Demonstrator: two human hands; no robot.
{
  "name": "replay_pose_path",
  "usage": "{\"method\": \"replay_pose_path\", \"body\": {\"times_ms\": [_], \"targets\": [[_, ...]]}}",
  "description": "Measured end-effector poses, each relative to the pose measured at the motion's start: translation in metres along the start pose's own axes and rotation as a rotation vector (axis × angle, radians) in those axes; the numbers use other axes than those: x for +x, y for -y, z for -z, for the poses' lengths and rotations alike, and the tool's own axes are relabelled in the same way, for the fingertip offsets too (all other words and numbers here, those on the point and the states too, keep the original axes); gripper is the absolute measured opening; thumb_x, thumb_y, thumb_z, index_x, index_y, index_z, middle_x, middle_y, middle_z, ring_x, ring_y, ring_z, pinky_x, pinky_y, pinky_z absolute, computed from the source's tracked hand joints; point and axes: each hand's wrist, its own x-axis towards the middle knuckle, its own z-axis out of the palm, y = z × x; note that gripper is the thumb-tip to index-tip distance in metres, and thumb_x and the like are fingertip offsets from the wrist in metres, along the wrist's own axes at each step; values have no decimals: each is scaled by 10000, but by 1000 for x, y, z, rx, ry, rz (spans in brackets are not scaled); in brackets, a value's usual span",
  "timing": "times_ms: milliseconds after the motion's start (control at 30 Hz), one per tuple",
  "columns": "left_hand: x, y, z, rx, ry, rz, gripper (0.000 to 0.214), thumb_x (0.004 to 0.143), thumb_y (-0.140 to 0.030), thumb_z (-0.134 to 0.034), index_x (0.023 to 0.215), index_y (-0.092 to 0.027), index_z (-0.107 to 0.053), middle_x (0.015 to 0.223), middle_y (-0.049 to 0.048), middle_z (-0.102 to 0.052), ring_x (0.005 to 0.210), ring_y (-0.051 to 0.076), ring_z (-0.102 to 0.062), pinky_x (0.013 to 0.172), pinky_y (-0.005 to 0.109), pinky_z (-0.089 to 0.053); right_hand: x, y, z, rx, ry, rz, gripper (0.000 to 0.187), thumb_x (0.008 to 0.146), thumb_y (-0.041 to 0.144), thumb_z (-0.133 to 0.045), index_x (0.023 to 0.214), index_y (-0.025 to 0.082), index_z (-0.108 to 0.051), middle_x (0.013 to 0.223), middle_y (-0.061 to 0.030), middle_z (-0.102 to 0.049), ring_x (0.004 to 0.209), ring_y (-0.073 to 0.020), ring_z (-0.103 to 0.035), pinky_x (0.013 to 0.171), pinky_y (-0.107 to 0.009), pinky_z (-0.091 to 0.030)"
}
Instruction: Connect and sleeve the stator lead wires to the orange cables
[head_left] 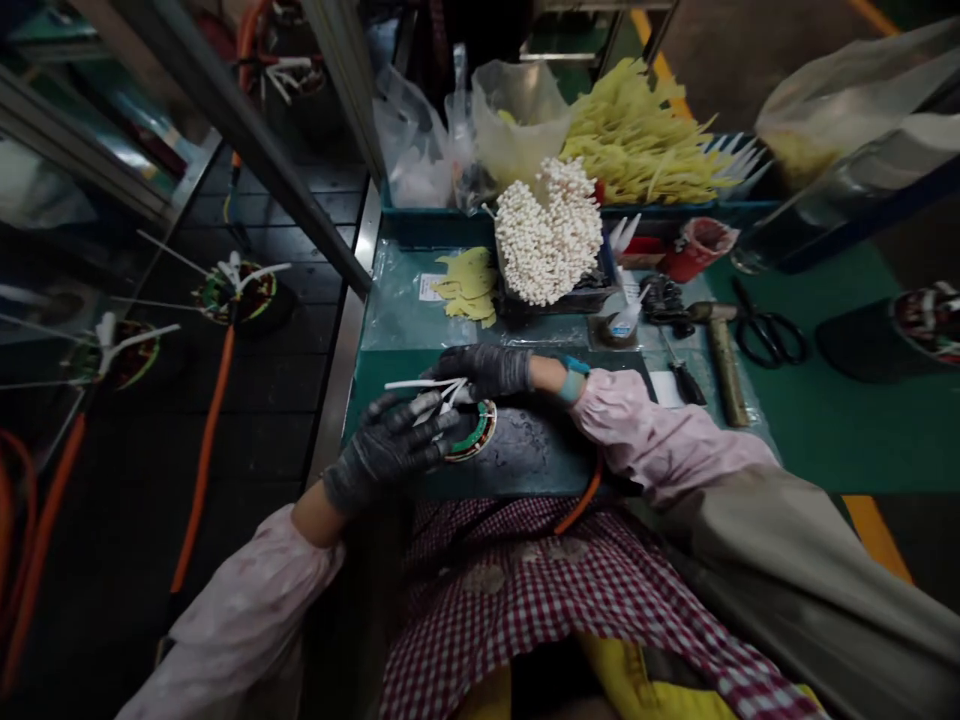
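A motor stator [480, 432] with a green ring-shaped end and white-sleeved wires [415, 384] lies on its side near the front edge of the workbench. My left hand [388, 448], in a grey striped glove, is wrapped around its left side, fingers over the wire bundle. From above, my right hand [486, 370], gloved alike, is closed at the top of the stator where the white sleeves come out. Its fingertips are partly hidden. A dark mat [536, 440] lies under the work, with an orange cable [583, 500] hanging off its front edge.
Behind my hands stand a box of thin white sleeves [549, 240] and a pile of yellow insulation pieces [645, 135]. A hammer [724, 360], scissors [769, 335] and a screwdriver [684, 380] lie right. Another stator [892, 330] sits farther right. Wired stators [244, 290] stand on the left conveyor.
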Motion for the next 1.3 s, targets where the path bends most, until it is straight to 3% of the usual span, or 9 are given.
{"method": "replay_pose_path", "body": {"times_ms": [100,333,500,667,867,967,1100,1200,1300], "targets": [[3,4,-6,-125,35,-67,142,1088,-282,-738,1229,-282,-756,1261,39,-862,1391,244,-707,1197,407,-561,-23,-6,4,-1,-107,-75,563,985,320,-881,1500,162,-717,1448,-120,-807,1266,-250,-762,1165,-409,-609],[3,-48,-28,-4,-69,283,235,1078,-239,-758,1301,-184,-706,1175,118,-854,1178,308,-788,1011,468,-691,-105,-13,-19,-175,-618,-324,311,1163,439,-554,1316,289,-780,1233,-87,-847,1107,-281,-780,1050,-499,-652],[12,-62,-36,66,-89,339,213,1102,-277,-738,1280,-164,-706,1175,132,-851,1148,325,-804,985,475,-689,-120,-28,43,-448,-1138,-519,283,1075,360,-635,1277,195,-744,1281,-196,-760,1241,-386,-671,1156,-643,-515],[14,-62,-36,81,-99,373,222,1087,-286,-766,1275,-185,-706,1174,121,-852,1154,322,-804,983,468,-680,-120,-42,93,-555,-1157,-642,228,885,237,-855,1099,201,-785,1247,-176,-727,1187,-366,-629,1100,-591,-507],[18,-63,-38,64,-87,388,206,1031,-263,-824,1180,-236,-685,1229,98,-841,1219,310,-780,1016,457,-652,-122,-46,87,-542,-1204,-494,54,977,225,-737,1030,239,-736,1140,-108,-764,1085,-284,-692,1049,-525,-575],[21,-68,-41,76,-124,432,208,1019,-310,-833,1150,-267,-678,1245,80,-818,1264,292,-750,1041,441,-615,-123,-39,81,-422,-1259,-240,94,1047,271,-655,1095,240,-730,1123,-100,-810,1082,-262,-762,1028,-511,-619],[18,-79,-45,248,-201,573,355,949,-533,-888,1158,-319,-695,1217,85,-748,1248,329,-696,1057,478,-538,-128,15,72,-257,-1370,-16,207,1070,452,-760,1186,281,-769,1148,-65,-826,1096,-274,-808,1030,-533,-663],[12,-82,-46,253,-90,599,420,905,-624,-896,1113,-306,-717,1166,84,-724,1171,317,-689,1085,486,-516,-137,74,53,-154,-1435,-140,221,1118,500,-720,1110,306,-825,977,-47,-800,886,-279,-819,844,-497,-693],[8,-79,-46,193,-8,590,449,876,-655,-911,1047,-282,-728,1148,82,-730,1170,315,-693,1131,496,-503,-137,105,18,-158,-1110,-224,188,1136,438,-675,1067,290,-769,869,-22,-784,710,-239,-774,671,-447,-679]]}}
